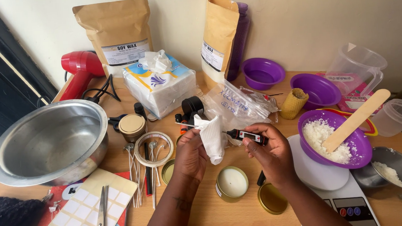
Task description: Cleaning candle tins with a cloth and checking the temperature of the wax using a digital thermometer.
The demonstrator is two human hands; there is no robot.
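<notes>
The one camera sits on my head and looks steeply down and forward over the wooden surface [216, 214] toward the pale wall [307, 18]. It is close: my forearms enter from the bottom edge, mid-frame.

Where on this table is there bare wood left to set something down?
Bare table shows between the forearms, in front of the candle tin and gold lid. A smaller patch lies between the steel bowl and tissue pack. Elsewhere it is crowded.
</notes>
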